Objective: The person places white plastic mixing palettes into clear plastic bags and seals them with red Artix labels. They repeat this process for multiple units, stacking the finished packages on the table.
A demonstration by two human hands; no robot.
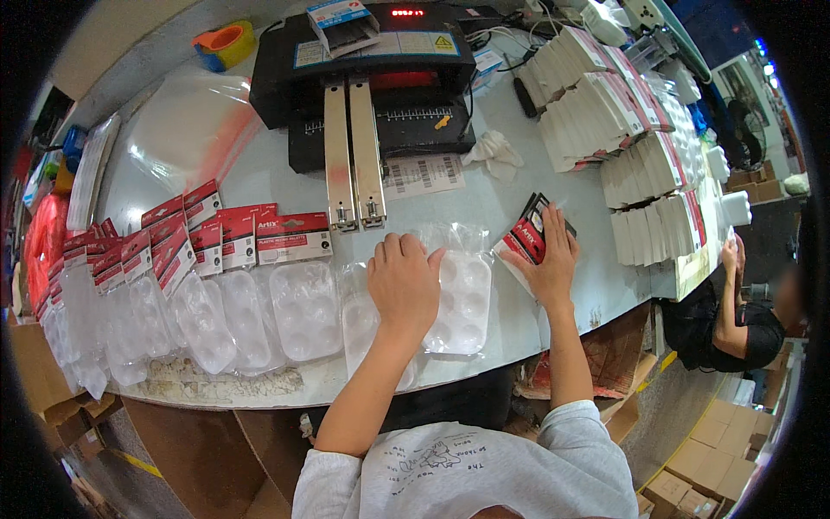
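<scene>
My left hand (pixel 404 281) rests over the bagged palettes with its fingers bent and its thumb apart. Under its thumb side lies a white plastic paint palette (pixel 458 303) in a clear bag, its wells showing. Another bagged palette (pixel 360 317) is partly hidden beneath my left hand and forearm. To the right, my right hand (pixel 551 264) lies with stretched fingers and thumb apart on a small fanned stack of red and black header cards (pixel 526 240). At the left, several bagged palettes (pixel 304 310) overlap in a row, each topped with a red header card (pixel 294 237).
A black sealing machine (pixel 363 69) with two metal rails (pixel 353 156) stands at the back. Stacked header cards (pixel 614 112) fill the right side. Flat clear bags (pixel 186 125) and a tape roll (pixel 223 45) lie back left. A co-worker (pixel 743 320) is at far right.
</scene>
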